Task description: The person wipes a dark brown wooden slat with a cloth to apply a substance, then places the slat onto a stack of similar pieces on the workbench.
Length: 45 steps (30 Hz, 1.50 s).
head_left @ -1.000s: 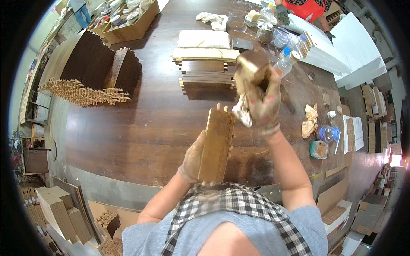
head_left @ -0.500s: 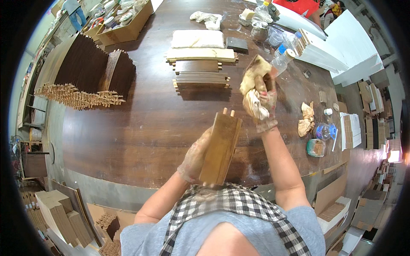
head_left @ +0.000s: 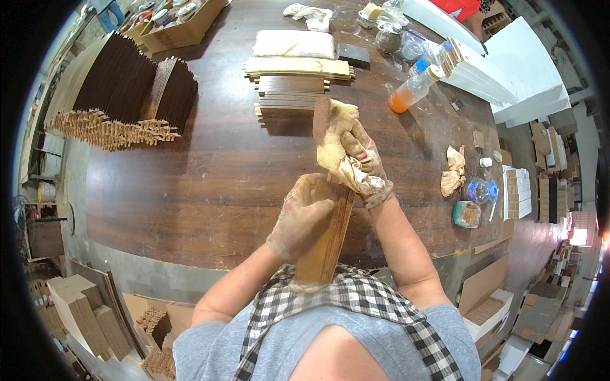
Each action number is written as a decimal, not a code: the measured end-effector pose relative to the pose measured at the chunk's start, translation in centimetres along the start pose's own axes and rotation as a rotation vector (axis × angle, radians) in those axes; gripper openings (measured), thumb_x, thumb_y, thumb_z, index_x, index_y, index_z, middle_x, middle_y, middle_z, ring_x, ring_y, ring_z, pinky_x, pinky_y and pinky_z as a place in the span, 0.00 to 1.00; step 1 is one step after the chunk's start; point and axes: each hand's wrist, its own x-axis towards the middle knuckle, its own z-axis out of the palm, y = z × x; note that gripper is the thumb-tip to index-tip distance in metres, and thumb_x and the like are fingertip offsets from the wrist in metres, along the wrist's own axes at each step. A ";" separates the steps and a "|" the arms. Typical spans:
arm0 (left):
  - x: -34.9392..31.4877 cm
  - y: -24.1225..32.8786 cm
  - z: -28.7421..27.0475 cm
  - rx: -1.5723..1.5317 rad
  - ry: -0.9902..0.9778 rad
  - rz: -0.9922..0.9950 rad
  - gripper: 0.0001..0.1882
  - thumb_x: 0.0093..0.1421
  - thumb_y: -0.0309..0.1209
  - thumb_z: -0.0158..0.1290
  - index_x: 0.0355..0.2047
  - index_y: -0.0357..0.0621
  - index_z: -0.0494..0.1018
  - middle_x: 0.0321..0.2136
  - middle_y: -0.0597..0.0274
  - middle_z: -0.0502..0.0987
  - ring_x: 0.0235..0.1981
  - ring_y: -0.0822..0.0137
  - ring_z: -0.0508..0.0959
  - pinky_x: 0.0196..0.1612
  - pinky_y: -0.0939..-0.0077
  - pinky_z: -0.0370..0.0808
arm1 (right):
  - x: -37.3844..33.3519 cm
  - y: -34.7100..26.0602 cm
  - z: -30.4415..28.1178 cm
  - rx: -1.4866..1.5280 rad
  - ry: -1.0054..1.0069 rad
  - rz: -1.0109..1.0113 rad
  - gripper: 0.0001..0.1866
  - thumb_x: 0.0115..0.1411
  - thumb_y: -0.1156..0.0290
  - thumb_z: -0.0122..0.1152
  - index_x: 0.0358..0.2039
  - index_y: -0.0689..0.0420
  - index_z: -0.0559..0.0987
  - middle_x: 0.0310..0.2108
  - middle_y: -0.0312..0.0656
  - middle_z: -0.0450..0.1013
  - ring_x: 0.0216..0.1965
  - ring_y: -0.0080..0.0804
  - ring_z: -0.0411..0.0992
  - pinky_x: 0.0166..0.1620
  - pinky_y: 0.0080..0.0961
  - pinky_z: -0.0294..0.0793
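Note:
A brown-stained wooden slat [head_left: 325, 251] is gripped by my gloved left hand [head_left: 298, 217], its near end close to my checked apron. The thumb lies across its face and the fingers wrap the left side. At the slat's far end, my gloved right hand [head_left: 367, 152] is closed on a yellowish sponge [head_left: 338, 124] with a brown face, plus a crumpled pale cloth [head_left: 361, 176]. The cloth overlaps the slat's far tip; whether the sponge touches the wood I cannot tell. Beyond my hands lies a short stack of dark slats [head_left: 289, 100] with dowel ends.
A tall pile of dark slats [head_left: 117, 82] stands at the left. Pale boards [head_left: 295, 66] and a white folded cloth [head_left: 293, 44] lie ahead. Towards the right are a bottle of orange liquid [head_left: 410, 90], a crumpled rag [head_left: 453, 171], a jar [head_left: 467, 214] and white panels [head_left: 508, 70].
My right hand has come left and nearer with the sponge and cloth, down to the slat's far end. The slat has turned in my left hand, showing a narrower face. The orange bottle is now uncovered.

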 end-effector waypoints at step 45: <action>-0.1 -4.5 -1.9 -1.132 -0.255 -0.276 0.30 0.72 0.54 0.38 0.64 0.46 0.63 0.52 0.59 0.74 0.50 0.61 0.77 0.53 0.62 0.77 | 0.1 1.1 3.2 -1.477 0.052 -1.105 0.28 0.61 0.56 0.67 0.53 0.61 0.69 0.37 0.46 0.75 0.32 0.36 0.79 0.33 0.30 0.81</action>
